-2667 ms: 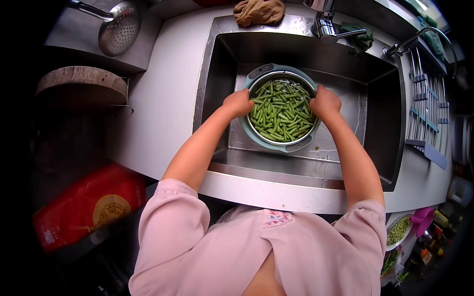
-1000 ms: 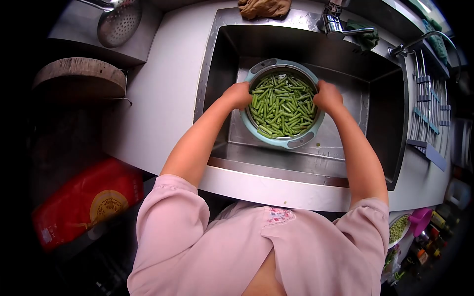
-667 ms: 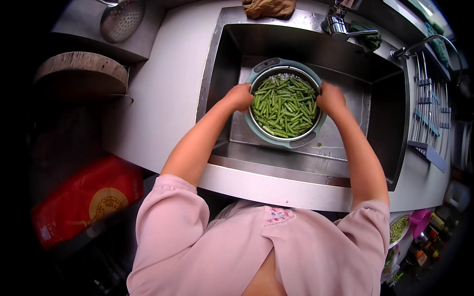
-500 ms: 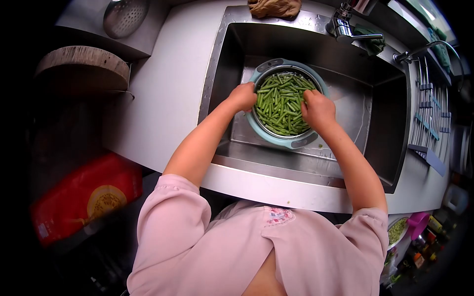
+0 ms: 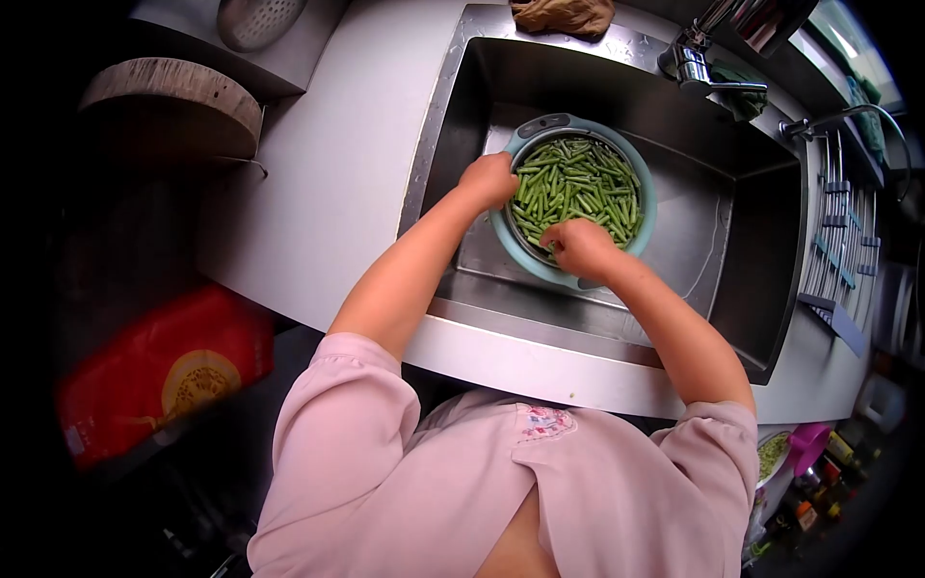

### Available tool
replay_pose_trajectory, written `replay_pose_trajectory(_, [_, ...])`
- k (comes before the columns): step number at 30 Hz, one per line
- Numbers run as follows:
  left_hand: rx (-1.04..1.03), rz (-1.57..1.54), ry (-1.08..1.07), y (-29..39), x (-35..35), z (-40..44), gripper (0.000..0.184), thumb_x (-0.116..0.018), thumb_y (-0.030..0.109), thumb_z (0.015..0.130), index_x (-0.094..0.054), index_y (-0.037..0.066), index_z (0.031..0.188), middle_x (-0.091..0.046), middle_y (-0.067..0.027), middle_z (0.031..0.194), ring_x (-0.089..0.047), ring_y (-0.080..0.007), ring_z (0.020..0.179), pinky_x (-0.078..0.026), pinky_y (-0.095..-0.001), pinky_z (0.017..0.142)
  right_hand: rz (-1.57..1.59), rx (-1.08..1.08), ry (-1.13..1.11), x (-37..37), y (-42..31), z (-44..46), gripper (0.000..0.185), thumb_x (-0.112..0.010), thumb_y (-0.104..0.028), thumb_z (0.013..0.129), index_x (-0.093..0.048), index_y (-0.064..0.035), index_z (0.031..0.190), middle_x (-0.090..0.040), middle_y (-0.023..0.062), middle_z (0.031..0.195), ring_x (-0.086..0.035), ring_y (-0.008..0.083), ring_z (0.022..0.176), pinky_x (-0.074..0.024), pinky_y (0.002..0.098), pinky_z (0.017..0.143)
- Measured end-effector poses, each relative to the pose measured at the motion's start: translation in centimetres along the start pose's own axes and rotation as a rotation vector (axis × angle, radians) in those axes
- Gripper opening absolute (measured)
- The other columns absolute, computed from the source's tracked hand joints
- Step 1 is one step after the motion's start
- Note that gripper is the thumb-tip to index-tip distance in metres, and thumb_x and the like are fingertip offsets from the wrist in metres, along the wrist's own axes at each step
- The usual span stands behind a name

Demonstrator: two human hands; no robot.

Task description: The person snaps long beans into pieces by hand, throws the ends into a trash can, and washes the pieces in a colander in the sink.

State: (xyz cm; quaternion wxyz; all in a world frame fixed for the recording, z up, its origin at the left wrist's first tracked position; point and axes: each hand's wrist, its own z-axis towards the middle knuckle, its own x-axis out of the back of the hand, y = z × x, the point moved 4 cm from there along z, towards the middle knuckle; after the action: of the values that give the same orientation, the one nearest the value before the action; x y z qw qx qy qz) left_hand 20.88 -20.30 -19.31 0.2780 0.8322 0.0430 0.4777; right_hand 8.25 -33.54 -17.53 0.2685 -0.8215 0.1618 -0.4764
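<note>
Cut green beans [image 5: 568, 178] fill a round light-blue basin [image 5: 649, 212] with a metal inner rim, standing in the sink. My left hand [image 5: 488, 180] is closed on the basin's left rim, its thumb side toward the beans. Over the near part of the beans, my right hand [image 5: 581, 250] has its fingers curled and pressed together, with a bit of green bean at the fingertips. The palm side of the right hand is hidden.
The steel sink [image 5: 689, 164] surrounds the basin. At its back edge are a faucet [image 5: 689, 63] and a brown crumpled cloth [image 5: 564, 17]. A dish rack [image 5: 838, 226] stands at the right, a thick wooden board [image 5: 173, 91] at the left.
My right hand has moved from the beans' right side toward the near left edge, fingers curled. My left hand stays on the rim. The view has shifted slightly.
</note>
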Motion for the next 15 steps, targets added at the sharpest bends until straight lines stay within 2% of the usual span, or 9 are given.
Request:
replay_pose_trajectory(3, [0.023, 0.015, -0.051, 0.4, 0.2, -0.4, 0.021, -0.053, 0.015, 0.076, -0.057, -0.002, 0.088, -0.063, -0.0180, 0.073, -0.063, -0.0286, 0.056, -0.050, -0.0403, 0.066, 0.049, -0.038, 0.126, 1.0, -0.1, -0.3, 0.018, -0.055, -0.012, 0.071, -0.067, -0.0119, 0.084, -0.065, 0.0130, 0.081, -0.061, 0.0317, 0.077, -0.0491, 0.0413, 0.068])
replay_pose_trajectory(5, [0.045, 0.099, 0.009, 0.5, 0.2, -0.6, 0.023, -0.054, 0.016, 0.074, -0.058, -0.001, 0.089, -0.063, -0.0196, 0.080, -0.064, -0.0312, 0.068, -0.050, -0.0422, 0.070, 0.040, -0.070, 0.186, 2.1, 0.6, -0.5, 0.017, -0.055, -0.013, 0.072, -0.067, -0.0112, 0.084, -0.064, 0.0134, 0.080, -0.061, 0.0323, 0.076, -0.0488, 0.0417, 0.067])
replay_pose_trajectory(6, [0.045, 0.098, 0.010, 0.5, -0.1, -0.6, 0.023, -0.054, 0.016, 0.074, -0.058, -0.001, 0.089, -0.063, -0.0196, 0.080, -0.064, -0.0312, 0.068, -0.050, -0.0422, 0.070, 0.034, -0.104, 0.244, 2.8, 1.3, -0.7, 0.016, -0.055, -0.015, 0.073, -0.067, -0.0105, 0.083, -0.064, 0.0138, 0.079, -0.061, 0.0328, 0.075, -0.0486, 0.0421, 0.067])
replay_pose_trajectory(8, [0.020, 0.166, 0.128, 0.5, -0.3, -0.6, 0.023, -0.053, 0.016, 0.074, -0.058, -0.001, 0.089, -0.063, -0.0211, 0.085, -0.062, -0.0343, 0.080, -0.048, -0.0444, 0.074, 0.027, -0.120, 0.299, 3.6, 2.9, -1.0, 0.015, -0.055, -0.016, 0.075, -0.066, -0.0091, 0.082, -0.064, 0.0145, 0.077, -0.061, 0.0333, 0.074, -0.0481, 0.0425, 0.066])
replay_pose_trajectory(10, [0.026, 0.137, 0.125, 0.6, -0.4, -0.5, 0.023, -0.052, 0.014, 0.073, -0.058, -0.001, 0.089, -0.063, -0.0218, 0.086, -0.061, -0.0353, 0.084, -0.047, -0.0451, 0.076, 0.017, -0.151, 0.494, 5.1, 4.5, -1.3, 0.014, -0.056, -0.018, 0.076, -0.065, -0.0091, 0.081, -0.064, 0.0135, 0.079, -0.061, 0.0326, 0.074, -0.0483, 0.0418, 0.065])
replay_pose_trajectory(11, [0.032, 0.110, 0.123, 0.5, -0.4, -0.5, 0.022, -0.051, 0.013, 0.073, -0.058, -0.001, 0.089, -0.062, -0.0224, 0.087, -0.059, -0.0363, 0.088, -0.046, -0.0457, 0.077, 0.017, -0.150, 0.494, 5.7, 5.2, -0.9, 0.014, -0.056, -0.018, 0.076, -0.065, -0.0091, 0.081, -0.064, 0.0135, 0.079, -0.061, 0.0326, 0.074, -0.0483, 0.0418, 0.065])
replay_pose_trajectory(13, [-0.011, 0.106, 0.145, 0.4, -0.5, -0.4, 0.021, -0.051, 0.011, 0.073, -0.058, -0.001, 0.088, -0.062, -0.0229, 0.086, -0.061, -0.0360, 0.083, -0.047, -0.0451, 0.075, 0.025, -0.235, 0.674, 7.5, 6.9, -0.1, 0.017, -0.061, -0.023, 0.075, -0.065, -0.0096, 0.083, -0.064, 0.0094, 0.085, -0.060, 0.0301, 0.080, -0.0472, 0.0415, 0.068])
replay_pose_trajectory(15, [-0.056, 0.104, 0.166, 0.5, -0.3, -0.2, 0.020, -0.050, 0.009, 0.072, -0.058, -0.002, 0.087, -0.062, -0.0234, 0.084, -0.062, -0.0358, 0.078, -0.048, -0.0444, 0.073, -0.090, -0.193, 0.764, 8.8, 7.8, 1.7, 0.020, -0.064, -0.027, 0.073, -0.065, -0.0095, 0.082, -0.063, 0.0080, 0.087, -0.059, 0.0289, 0.084, -0.0460, 0.0414, 0.071])
